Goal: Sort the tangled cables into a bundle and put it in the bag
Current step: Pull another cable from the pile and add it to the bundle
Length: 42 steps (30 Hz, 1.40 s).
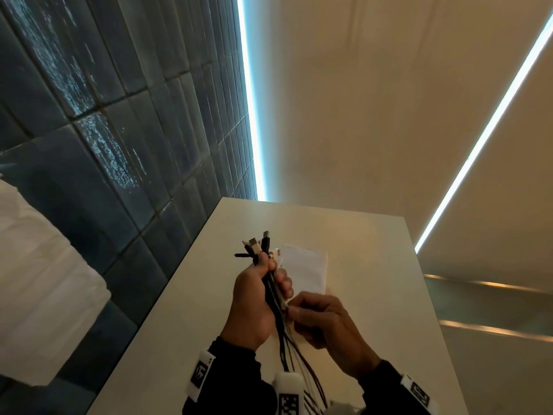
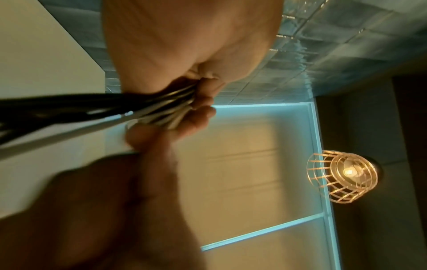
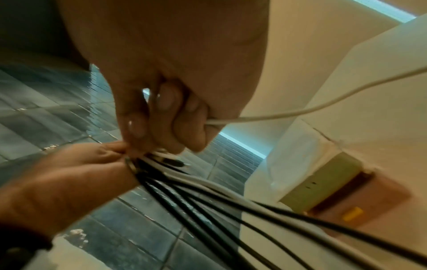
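Observation:
Above the white table (image 1: pixel 374 310), my left hand (image 1: pixel 269 275) grips a bundle of black and white cables (image 1: pixel 276 298) upright. Their plugs (image 1: pixel 257 245) fan out above the fist, and the loose lengths hang toward my body. My right hand (image 1: pixel 294 310) is against the bundle just below the left fist, its fingers curled round a single white cable (image 3: pixel 265 117). The left wrist view shows the bundle (image 2: pixel 161 104) squeezed in the left fingers. A flat white bag (image 1: pixel 306 272) lies on the table just behind both hands.
A dark blue tiled wall (image 1: pixel 119 145) runs along the table's left edge. A white padded object (image 1: pixel 36 265) sits at the far left. The table's right edge drops to a floor with metal strips (image 1: pixel 493 327). A wire-cage lamp (image 2: pixel 342 175) shows in the left wrist view.

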Each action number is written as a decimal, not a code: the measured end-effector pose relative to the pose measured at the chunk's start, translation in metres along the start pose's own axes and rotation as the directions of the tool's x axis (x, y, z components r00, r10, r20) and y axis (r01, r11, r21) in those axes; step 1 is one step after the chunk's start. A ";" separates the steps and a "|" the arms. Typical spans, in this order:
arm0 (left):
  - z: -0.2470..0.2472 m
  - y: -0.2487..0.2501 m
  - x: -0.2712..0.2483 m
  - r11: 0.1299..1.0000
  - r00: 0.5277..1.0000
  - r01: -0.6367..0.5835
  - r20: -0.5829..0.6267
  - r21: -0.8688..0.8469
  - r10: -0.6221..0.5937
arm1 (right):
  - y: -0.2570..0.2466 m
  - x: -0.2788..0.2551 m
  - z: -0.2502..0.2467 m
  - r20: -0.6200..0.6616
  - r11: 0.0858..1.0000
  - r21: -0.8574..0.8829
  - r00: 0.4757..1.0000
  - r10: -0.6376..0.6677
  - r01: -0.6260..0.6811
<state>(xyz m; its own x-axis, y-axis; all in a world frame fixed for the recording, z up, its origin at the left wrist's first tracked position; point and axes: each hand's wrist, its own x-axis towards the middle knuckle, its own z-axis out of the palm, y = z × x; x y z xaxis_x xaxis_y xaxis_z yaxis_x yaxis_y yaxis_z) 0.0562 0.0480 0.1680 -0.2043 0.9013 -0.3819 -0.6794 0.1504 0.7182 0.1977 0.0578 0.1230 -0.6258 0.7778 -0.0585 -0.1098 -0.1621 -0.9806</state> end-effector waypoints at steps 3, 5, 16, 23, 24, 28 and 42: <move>-0.004 0.006 0.000 0.997 0.997 -0.025 0.076 -0.069 0.031 | 0.020 -0.003 -0.010 0.010 0.990 -0.058 0.991 0.130 -0.129; -0.005 0.007 -0.002 0.998 0.990 -0.048 0.131 -0.046 0.053 | 0.037 -0.004 -0.019 -0.016 0.981 -0.077 0.984 0.180 -0.180; -0.006 0.010 -0.007 0.993 0.968 -0.114 0.221 -0.034 0.118 | 0.126 -0.012 -0.046 -0.103 0.868 -0.072 0.869 0.483 -0.491; -0.008 0.015 -0.008 0.994 0.963 -0.114 0.246 -0.001 0.111 | 0.156 -0.018 -0.067 -0.228 0.750 -0.138 0.758 0.611 -0.646; -0.007 0.015 -0.007 0.993 0.964 -0.114 0.243 0.009 0.108 | 0.155 -0.016 -0.069 -0.268 0.738 -0.159 0.748 0.607 -0.656; -0.005 0.005 0.001 0.991 0.979 -0.102 0.188 0.083 0.085 | 0.116 0.003 -0.068 -0.441 0.846 -0.113 0.789 0.426 -0.521; 0.000 -0.005 0.003 0.987 0.998 0.047 -0.057 0.155 -0.038 | -0.013 0.005 -0.003 -0.057 0.995 -0.003 0.993 -0.104 0.104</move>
<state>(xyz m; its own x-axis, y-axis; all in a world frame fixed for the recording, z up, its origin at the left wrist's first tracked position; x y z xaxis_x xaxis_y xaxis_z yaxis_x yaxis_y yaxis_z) 0.0592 0.0499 0.1629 -0.2179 0.8704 -0.4416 -0.5704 0.2535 0.7812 0.1980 0.0652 0.1346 -0.5656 0.8240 0.0331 -0.1722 -0.0787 -0.9819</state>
